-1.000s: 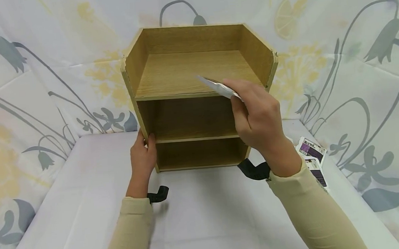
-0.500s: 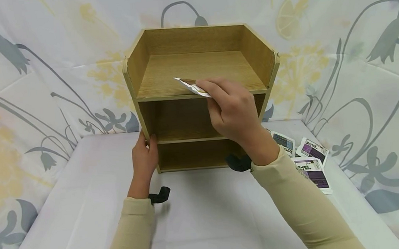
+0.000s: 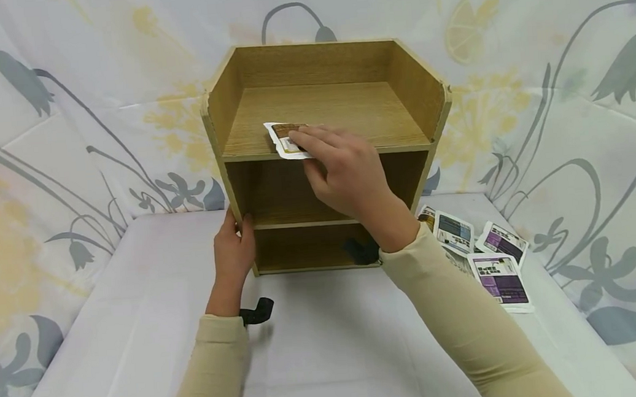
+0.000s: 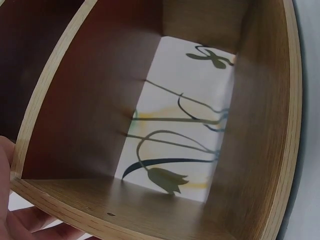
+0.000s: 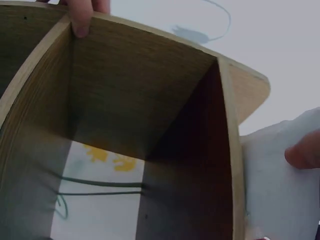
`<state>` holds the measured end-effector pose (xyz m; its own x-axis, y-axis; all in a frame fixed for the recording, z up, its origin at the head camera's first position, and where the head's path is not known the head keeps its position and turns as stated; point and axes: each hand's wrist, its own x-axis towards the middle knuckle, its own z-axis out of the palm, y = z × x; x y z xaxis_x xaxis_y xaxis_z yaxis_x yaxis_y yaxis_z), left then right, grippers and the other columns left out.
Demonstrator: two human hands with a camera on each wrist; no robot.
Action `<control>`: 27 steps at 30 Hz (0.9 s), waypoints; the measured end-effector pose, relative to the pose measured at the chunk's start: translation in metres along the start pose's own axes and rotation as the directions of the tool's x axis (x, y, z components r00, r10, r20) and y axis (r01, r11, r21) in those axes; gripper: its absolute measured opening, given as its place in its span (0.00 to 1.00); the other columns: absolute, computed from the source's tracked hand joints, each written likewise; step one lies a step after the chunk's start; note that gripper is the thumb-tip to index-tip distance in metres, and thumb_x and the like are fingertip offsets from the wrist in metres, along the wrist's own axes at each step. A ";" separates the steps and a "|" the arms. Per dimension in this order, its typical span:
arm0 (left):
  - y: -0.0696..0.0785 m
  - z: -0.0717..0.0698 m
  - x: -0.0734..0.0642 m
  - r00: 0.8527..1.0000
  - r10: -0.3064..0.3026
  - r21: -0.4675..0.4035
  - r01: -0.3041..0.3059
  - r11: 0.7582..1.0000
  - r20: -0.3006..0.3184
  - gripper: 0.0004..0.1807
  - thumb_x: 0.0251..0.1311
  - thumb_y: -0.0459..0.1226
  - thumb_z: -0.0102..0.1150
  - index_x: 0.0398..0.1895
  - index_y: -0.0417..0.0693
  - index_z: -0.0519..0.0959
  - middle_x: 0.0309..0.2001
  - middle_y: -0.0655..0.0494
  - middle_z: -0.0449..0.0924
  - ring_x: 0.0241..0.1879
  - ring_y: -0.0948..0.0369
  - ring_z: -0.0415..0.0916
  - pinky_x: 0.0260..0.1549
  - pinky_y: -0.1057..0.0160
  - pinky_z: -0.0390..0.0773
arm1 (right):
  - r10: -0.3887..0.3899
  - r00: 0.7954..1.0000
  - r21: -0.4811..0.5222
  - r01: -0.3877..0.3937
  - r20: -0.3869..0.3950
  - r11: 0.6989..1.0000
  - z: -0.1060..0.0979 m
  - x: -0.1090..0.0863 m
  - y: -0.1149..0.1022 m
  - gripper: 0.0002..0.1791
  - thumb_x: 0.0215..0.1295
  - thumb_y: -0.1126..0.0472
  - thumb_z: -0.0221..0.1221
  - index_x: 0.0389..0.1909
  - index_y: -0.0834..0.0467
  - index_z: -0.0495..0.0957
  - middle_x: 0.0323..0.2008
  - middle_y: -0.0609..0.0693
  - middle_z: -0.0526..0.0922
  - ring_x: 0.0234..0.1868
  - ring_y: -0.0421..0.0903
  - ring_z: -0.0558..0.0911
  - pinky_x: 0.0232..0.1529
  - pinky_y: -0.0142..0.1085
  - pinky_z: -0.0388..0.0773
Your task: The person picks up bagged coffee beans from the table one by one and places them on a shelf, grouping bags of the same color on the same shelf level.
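Note:
A small wooden shelf unit (image 3: 308, 64) with a walled top tray and two open compartments stands on the white cloth. My right hand (image 3: 349, 171) pinches a flat packet (image 3: 283, 140), white-edged with a brown label, over the front of the top tray. From below, the right wrist view shows the packet's pale underside (image 5: 275, 185) with the thumb (image 5: 304, 152) pressed against it. My left hand (image 3: 234, 250) grips the unit's left side panel at the height of the middle board, thumb at the front edge. Its other fingers are partly hidden behind the panel.
Several flat packets (image 3: 498, 278) with purple, blue or brown labels lie overlapping on the cloth to the right of the unit. A flower-printed cloth (image 3: 506, 44) hangs behind and on both sides. Through the compartment's open back, that print (image 4: 175, 125) shows.
My right hand has moved left with the packet, which has turned from edge-on to flatter, label up. More loose packets show at the right. The left hand keeps its grip on the panel.

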<state>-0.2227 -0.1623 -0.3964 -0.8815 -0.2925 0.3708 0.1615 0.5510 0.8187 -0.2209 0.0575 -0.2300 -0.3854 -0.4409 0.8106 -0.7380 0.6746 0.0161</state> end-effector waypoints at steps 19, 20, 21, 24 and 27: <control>0.002 0.001 0.001 1.000 0.010 0.014 -0.010 1.000 0.013 0.28 0.74 0.48 0.40 0.73 0.49 0.61 0.64 0.42 0.72 0.60 0.42 0.74 0.51 0.41 0.78 | 0.088 0.970 -0.109 -0.065 0.228 0.992 0.021 0.023 -0.004 0.24 0.73 0.52 0.47 0.65 0.54 0.73 0.64 0.51 0.76 0.67 0.50 0.73 0.70 0.40 0.64; 0.002 0.001 0.001 1.000 0.011 0.014 -0.011 1.000 0.012 0.28 0.74 0.48 0.41 0.73 0.49 0.61 0.64 0.42 0.72 0.60 0.42 0.74 0.50 0.41 0.78 | 0.094 0.966 -0.115 -0.067 0.242 0.991 0.022 0.024 -0.004 0.24 0.73 0.51 0.47 0.65 0.54 0.72 0.64 0.51 0.75 0.67 0.50 0.72 0.70 0.40 0.63; 0.001 0.001 0.000 1.000 0.011 0.014 -0.011 1.000 0.012 0.28 0.74 0.48 0.41 0.72 0.49 0.61 0.64 0.42 0.73 0.60 0.42 0.74 0.50 0.41 0.78 | 0.100 0.961 -0.122 -0.070 0.258 0.990 0.023 0.025 -0.005 0.24 0.74 0.50 0.46 0.66 0.53 0.71 0.65 0.51 0.74 0.68 0.50 0.71 0.71 0.40 0.63; 0.001 0.001 0.000 1.000 0.012 0.015 -0.012 1.000 0.012 0.28 0.74 0.48 0.40 0.72 0.49 0.62 0.64 0.42 0.73 0.60 0.42 0.74 0.49 0.41 0.78 | 0.122 0.943 -0.140 -0.082 0.311 0.987 0.025 0.030 -0.006 0.25 0.75 0.50 0.44 0.68 0.53 0.69 0.67 0.51 0.72 0.70 0.50 0.69 0.72 0.41 0.61; 0.000 0.001 0.000 1.000 0.013 0.013 -0.013 1.000 0.012 0.28 0.74 0.48 0.40 0.73 0.49 0.61 0.64 0.42 0.73 0.60 0.42 0.74 0.49 0.41 0.78 | 0.144 0.920 -0.170 -0.087 0.364 0.982 0.027 0.036 -0.007 0.26 0.76 0.49 0.42 0.69 0.53 0.67 0.69 0.51 0.70 0.71 0.50 0.67 0.73 0.41 0.59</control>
<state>-0.2229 -0.1613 -0.3967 -0.8846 -0.2761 0.3759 0.1673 0.5645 0.8083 -0.2447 0.0209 -0.2173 -0.6626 -0.5238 0.5353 -0.5970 0.8010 0.0448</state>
